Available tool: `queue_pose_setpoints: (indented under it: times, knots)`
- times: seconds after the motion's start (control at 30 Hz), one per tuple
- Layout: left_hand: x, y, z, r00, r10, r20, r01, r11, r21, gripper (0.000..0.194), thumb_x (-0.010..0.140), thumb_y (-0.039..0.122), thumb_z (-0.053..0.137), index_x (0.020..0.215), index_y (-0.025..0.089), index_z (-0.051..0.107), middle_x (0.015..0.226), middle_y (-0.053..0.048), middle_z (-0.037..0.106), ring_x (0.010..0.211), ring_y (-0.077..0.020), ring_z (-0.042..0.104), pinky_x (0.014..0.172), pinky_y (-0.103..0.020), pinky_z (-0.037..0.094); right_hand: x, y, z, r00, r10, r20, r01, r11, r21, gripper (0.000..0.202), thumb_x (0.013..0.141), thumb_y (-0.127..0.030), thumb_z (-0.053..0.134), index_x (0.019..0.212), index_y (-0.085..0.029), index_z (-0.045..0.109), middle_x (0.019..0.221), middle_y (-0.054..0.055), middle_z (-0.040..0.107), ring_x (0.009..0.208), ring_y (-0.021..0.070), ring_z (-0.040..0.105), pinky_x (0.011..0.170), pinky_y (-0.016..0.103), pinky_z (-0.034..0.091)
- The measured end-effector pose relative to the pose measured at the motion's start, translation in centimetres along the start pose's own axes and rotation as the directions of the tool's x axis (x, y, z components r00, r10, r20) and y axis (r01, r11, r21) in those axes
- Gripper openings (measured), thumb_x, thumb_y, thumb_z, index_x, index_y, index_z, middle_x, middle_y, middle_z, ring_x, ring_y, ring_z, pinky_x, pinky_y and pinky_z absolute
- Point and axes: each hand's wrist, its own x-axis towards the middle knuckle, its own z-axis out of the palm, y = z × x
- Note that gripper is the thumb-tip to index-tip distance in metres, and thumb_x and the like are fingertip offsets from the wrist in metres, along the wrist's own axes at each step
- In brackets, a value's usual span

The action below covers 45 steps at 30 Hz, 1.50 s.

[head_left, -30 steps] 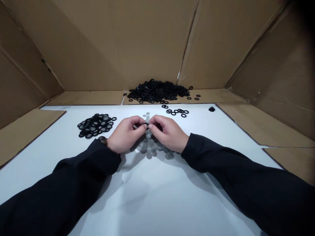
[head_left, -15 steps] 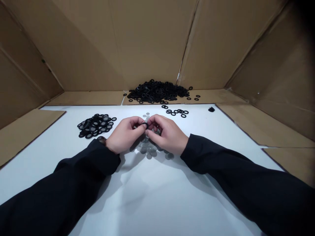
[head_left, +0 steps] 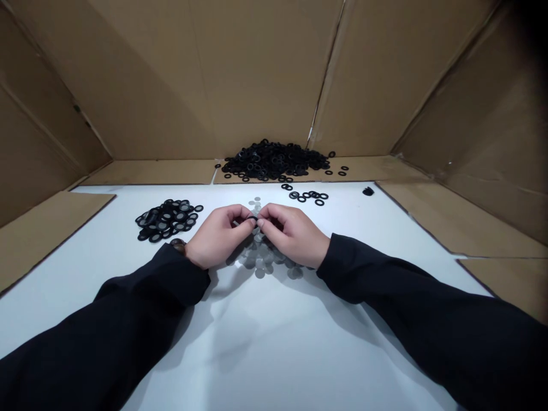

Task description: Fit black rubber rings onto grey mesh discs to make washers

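Note:
My left hand [head_left: 218, 237] and my right hand [head_left: 293, 234] meet fingertip to fingertip over the white table [head_left: 265, 337]. Together they pinch a small black ring [head_left: 253, 220]. Under and just behind the hands lies a scatter of thin grey discs [head_left: 261, 260]. To the left sits a pile of black rings with grey centres [head_left: 166, 218]. A large heap of plain black rings [head_left: 274, 160] lies at the back, with a few loose rings [head_left: 308, 196] in front of it.
Brown cardboard walls [head_left: 257, 74] enclose the table on three sides, with cardboard flaps [head_left: 38, 228] lying flat at the left and right edges. A single small black piece [head_left: 367, 191] sits at the back right of the white surface.
The hands stay together at the same spot. The fingers of my right hand shifted slightly around the ring; nothing else moved.

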Motion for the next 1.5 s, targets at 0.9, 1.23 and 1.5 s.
queue_pose_setpoints:
  times: [0.9,1.23,1.5]
  knots:
    - [0.0,0.0,0.4,0.988,-0.071,0.138,0.102,0.968,-0.229,0.020,0.083,0.032,0.062,0.078,0.014,0.059,0.065,0.002,0.054,0.056,-0.0083,0.047,0.053,-0.022,0.037,-0.1,1.0,-0.2,0.935,-0.348,-0.069,0.346,0.937,-0.042,0.034,0.077,-0.020,0.066,0.110,-0.020,0.055,0.121,0.013,0.051,0.117,0.0249,0.051,0.098,0.043,0.048]
    - [-0.1,0.4,-0.2,0.989,-0.085,0.124,0.107,0.978,-0.180,0.022,0.082,0.037,0.062,0.083,0.015,0.061,0.061,0.003,0.054,0.050,-0.0085,0.045,0.048,-0.022,0.034,0.0,1.0,-0.9,0.929,-0.370,-0.026,0.369,0.928,-0.046,0.041,0.084,-0.013,0.054,0.123,-0.024,0.058,0.129,0.011,0.049,0.122,0.0224,0.049,0.102,0.041,0.045]
    - [1.3,-1.9,-4.7,0.914,0.091,-0.396,0.078,0.918,0.390,0.029,0.080,0.039,0.059,0.100,0.021,0.069,0.086,-0.006,0.070,0.077,-0.0214,0.061,0.073,-0.034,0.045,1.3,9.2,-4.9,0.975,0.036,-0.221,-0.146,0.850,-0.507,0.033,0.088,-0.027,0.052,0.114,-0.012,0.067,0.110,0.016,0.064,0.104,0.0290,0.057,0.097,0.045,0.045]
